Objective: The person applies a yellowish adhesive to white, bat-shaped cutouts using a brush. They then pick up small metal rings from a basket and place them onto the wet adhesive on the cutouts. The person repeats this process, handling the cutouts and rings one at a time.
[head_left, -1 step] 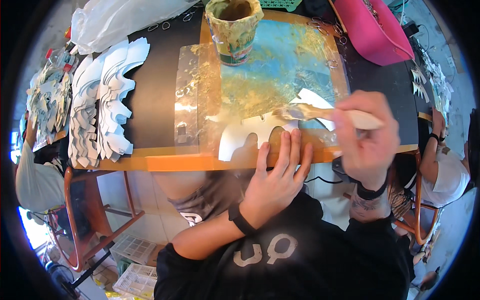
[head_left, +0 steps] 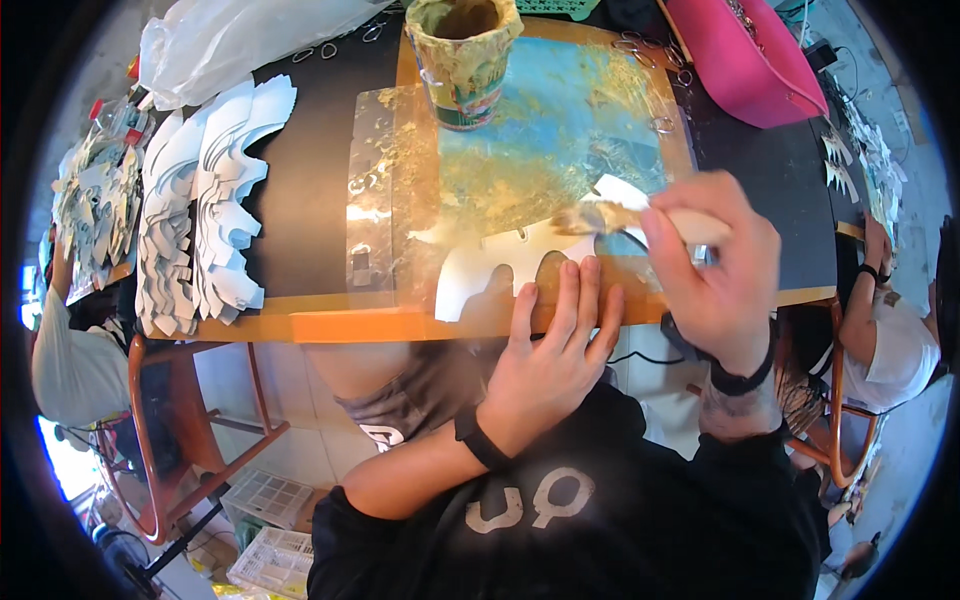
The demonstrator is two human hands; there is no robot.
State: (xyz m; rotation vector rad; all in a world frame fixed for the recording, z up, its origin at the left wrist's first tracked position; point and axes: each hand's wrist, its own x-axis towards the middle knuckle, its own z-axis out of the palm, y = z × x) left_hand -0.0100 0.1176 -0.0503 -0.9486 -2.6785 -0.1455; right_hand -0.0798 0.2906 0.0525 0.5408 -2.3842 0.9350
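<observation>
A white cut piece (head_left: pixel 478 270) with a scalloped near edge lies along the table's front on a glue-smeared clear sheet. My left hand (head_left: pixel 548 355) rests on its near edge, fingers stretched out and slightly apart. In my right hand (head_left: pixel 718 270) is a glue brush, closed round its pale handle (head_left: pixel 698 228). The brush's bristles (head_left: pixel 590 217) touch or hover just over the piece's far edge; which, I cannot tell. Past the piece stands a glue-crusted tub (head_left: pixel 462 70) with yellowish paste round its rim.
Overlapping stacks of white scalloped pieces (head_left: pixel 215 200) lie to the left. A clear plastic bag (head_left: pixel 225 50) sits behind them. At the back right is a pink container (head_left: pixel 745 65), with metal rings (head_left: pixel 640 50) beside it. Other people sit at both sides.
My right hand and the brush have shifted slightly left, the handle now held lower and nearer. My left hand and the white piece stay in place.
</observation>
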